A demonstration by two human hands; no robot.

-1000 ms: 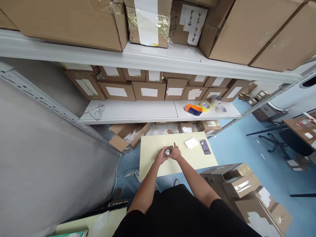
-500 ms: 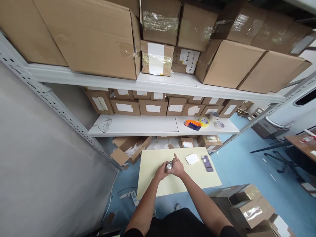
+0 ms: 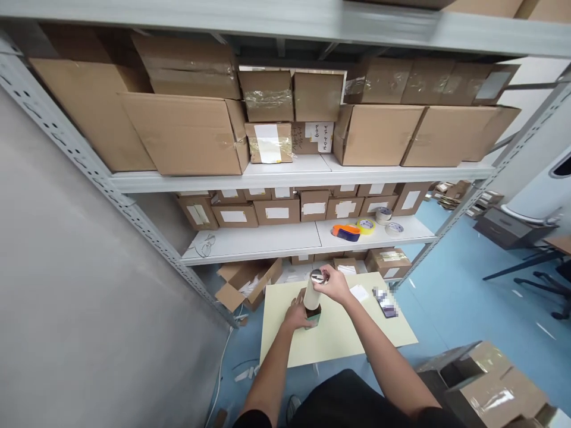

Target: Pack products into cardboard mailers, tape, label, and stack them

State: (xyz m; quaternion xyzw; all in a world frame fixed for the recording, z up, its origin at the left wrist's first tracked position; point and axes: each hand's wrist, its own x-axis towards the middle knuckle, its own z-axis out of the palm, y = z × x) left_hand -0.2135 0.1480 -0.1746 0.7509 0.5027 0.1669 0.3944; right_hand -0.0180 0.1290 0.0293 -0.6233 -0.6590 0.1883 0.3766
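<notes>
the right hand [image 3: 333,284] has its thumb and fingertips pinched on the silver top of the one white cylinder [image 3: 313,297], gripped at the rim, probably so that its lower end is left free. that end stands at the dark mouth of the one small box [image 3: 313,320]; how far in it reaches, i cannot tell. the left hand [image 3: 296,314] is opened to the box's width and wraps its side, likely to steady it.

box and hands are over the pale table [image 3: 343,342]. to their right lie one white pad [image 3: 359,293], partly behind the right arm, and one blurred slab [image 3: 386,302], both apart from the work.

beyond, the shelf [image 3: 254,242] bears three tape rolls [image 3: 383,216] and one orange-and-blue dispenser [image 3: 346,233], grouped together, perhaps for easy reach. one open carton [image 3: 229,296] sits below, left.
</notes>
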